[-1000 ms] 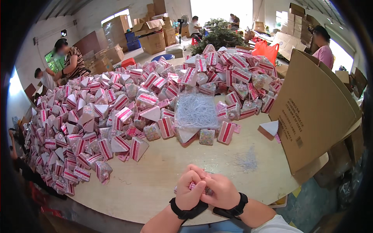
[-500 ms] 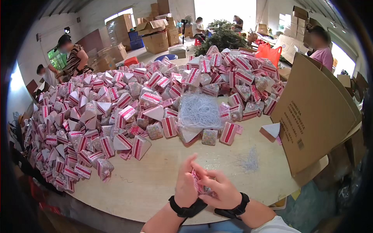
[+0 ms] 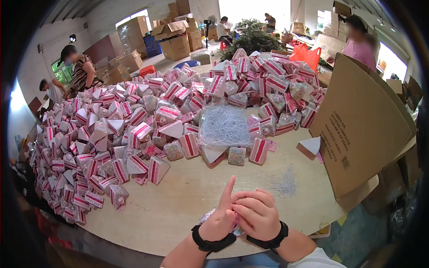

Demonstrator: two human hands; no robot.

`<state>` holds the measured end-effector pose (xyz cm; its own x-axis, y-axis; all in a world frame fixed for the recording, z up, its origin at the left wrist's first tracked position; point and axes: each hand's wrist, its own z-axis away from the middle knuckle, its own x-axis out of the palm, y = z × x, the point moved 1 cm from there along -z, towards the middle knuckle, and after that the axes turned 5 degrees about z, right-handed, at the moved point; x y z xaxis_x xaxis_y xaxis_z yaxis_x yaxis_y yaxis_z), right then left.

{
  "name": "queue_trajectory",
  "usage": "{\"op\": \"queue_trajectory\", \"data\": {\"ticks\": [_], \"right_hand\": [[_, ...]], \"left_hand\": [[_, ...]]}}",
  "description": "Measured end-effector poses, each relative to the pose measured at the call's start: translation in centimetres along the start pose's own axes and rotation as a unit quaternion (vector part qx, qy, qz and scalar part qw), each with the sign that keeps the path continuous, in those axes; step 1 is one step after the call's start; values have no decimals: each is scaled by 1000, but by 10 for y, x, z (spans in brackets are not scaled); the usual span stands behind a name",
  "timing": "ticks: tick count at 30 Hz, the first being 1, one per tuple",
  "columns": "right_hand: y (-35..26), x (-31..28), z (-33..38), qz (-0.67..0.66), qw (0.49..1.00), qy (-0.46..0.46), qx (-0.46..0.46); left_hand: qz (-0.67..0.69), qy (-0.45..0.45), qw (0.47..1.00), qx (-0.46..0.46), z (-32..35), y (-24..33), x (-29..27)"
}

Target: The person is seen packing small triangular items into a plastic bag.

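My left hand (image 3: 218, 222) and my right hand (image 3: 257, 213) meet above the table's near edge. Between them is a wrapped, cake-slice-shaped piece (image 3: 206, 217), pink with a speckled, shiny surface, mostly covered by my hands. My left hand grips it with one finger pointing up. The fingers of my right hand are curled and pinch at its pink part near the left fingertips. Further off lies an open clear box (image 3: 225, 126) full of thin white strings, and right of my hands is a loose bunch of such strings (image 3: 286, 184).
A big heap of similar pink-and-white wedges (image 3: 134, 129) covers the far and left side of the table (image 3: 165, 203). One wedge (image 3: 309, 146) lies apart, beside a large cardboard box (image 3: 357, 134) at the right. Several people are around the room.
My hands have turned the wrapped piece, and its speckled side now shows left of my left hand. The right fingers have curled in closer. The view has shifted slightly.
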<state>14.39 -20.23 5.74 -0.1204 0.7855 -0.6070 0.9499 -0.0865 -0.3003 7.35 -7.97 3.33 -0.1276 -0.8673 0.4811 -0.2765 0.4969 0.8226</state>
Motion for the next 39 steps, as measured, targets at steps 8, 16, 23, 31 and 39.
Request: {"op": "queue_trajectory", "data": {"ticks": [8, 16, 23, 31, 39], "right_hand": [[5, 5, -4, -48, 999, -4, -7], [12, 4, 1, -80, 996, 29, 18], [20, 0, 5, -121, 990, 50, 53], [42, 13, -22, -185, 956, -119, 192], [81, 70, -48, 62, 952, -191, 230]], "left_hand": [[-18, 25, 999, -16, 0, -6, -2], [-322, -6, 946, 27, 2, 17, 10], [-381, -68, 919, -70, -2, 24, 1], [-171, 275, 944, 59, 3, 20, -46], [-203, 380, 895, 118, 1, 31, -83]]}}
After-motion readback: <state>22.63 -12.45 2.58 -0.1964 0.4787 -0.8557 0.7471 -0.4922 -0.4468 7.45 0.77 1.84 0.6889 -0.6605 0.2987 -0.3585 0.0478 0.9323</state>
